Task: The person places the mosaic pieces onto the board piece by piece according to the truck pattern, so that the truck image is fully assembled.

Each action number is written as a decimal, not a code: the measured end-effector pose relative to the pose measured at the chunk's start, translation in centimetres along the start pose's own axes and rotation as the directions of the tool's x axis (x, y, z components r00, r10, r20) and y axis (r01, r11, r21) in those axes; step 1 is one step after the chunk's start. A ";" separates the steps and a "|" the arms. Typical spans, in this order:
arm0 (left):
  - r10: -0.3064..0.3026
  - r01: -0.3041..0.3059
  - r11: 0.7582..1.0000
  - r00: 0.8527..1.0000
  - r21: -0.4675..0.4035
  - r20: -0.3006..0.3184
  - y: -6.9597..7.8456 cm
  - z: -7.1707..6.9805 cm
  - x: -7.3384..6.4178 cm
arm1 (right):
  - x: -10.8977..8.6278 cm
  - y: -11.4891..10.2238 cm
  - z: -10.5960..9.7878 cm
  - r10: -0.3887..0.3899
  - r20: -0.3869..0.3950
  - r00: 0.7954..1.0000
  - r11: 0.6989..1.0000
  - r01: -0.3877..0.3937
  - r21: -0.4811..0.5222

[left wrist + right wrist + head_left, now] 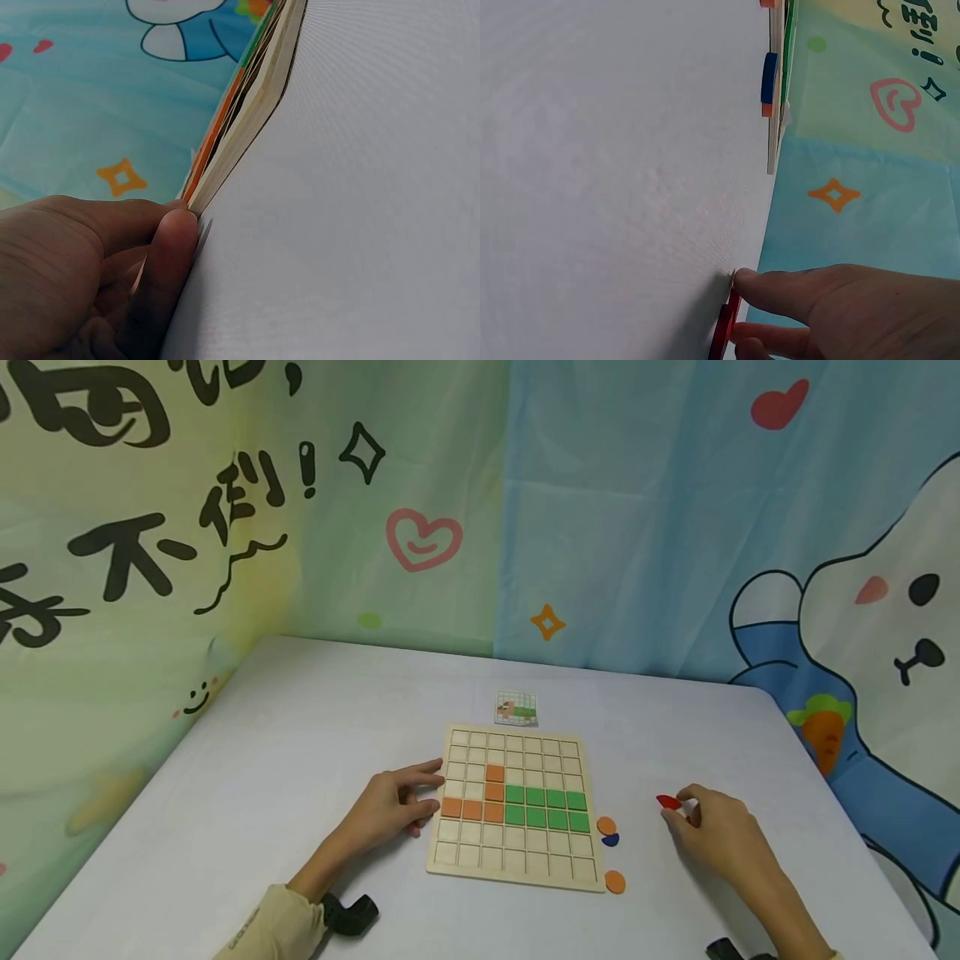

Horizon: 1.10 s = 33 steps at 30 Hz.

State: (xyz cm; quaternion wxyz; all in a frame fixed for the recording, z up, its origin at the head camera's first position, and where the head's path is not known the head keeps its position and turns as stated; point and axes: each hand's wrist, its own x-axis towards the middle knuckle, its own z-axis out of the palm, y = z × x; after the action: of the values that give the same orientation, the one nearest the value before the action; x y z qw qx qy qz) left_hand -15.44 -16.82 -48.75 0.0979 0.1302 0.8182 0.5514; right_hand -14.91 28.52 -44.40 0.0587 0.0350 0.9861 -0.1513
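A wooden grid board (517,864) lies flat on the white table, holding orange squares (494,791) and two rows of green squares (535,796). My left hand (382,810) touches the board's left edge with its fingertips; in the left wrist view, the thumb (176,232) rests against the rim. Off to the right, my right hand (712,831) pinches a flat red piece (668,802) between thumb and fingers at the tabletop. From the right wrist, this red piece (720,330) appears as two overlapping thin layers, partly cut off by the frame.
Beside the board's right edge lie two orange discs (615,882) and a dark blue half-disc (611,841). A small pattern card (516,707) sits behind the board. A printed cloth backdrop (615,510) stands beyond the table (337,693).
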 end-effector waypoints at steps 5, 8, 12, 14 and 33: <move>-0.002 0.002 1.000 1.000 -0.005 0.001 0.0 0.0 0.0 | 0.1 0.3 0.0 0.023 0.012 1.000 1.000 -0.023 0.003; -0.003 0.003 1.000 1.000 -0.005 0.002 0.0 0.0 0.0 | 0.1 0.4 0.1 0.034 0.014 0.999 0.999 -0.034 0.011; -0.006 0.006 1.000 1.000 -0.005 -0.003 0.0 0.0 0.0 | 0.1 0.4 0.2 0.032 0.011 0.999 0.999 -0.032 0.019; -0.008 0.008 1.000 1.000 -0.006 -0.006 0.0 0.0 0.0 | 0.1 0.4 0.2 0.024 0.008 1.000 1.000 -0.024 0.018; -0.021 0.021 1.000 1.000 0.006 -0.013 0.1 0.1 0.0 | 0.0 0.6 0.3 -0.006 -0.028 1.000 0.999 0.007 0.036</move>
State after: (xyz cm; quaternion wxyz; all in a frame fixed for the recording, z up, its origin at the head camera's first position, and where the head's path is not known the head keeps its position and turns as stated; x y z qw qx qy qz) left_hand -15.42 -16.71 -48.71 0.0977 0.1183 0.8218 0.5487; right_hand -14.84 28.98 -44.87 0.0440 0.0348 0.9840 -0.1690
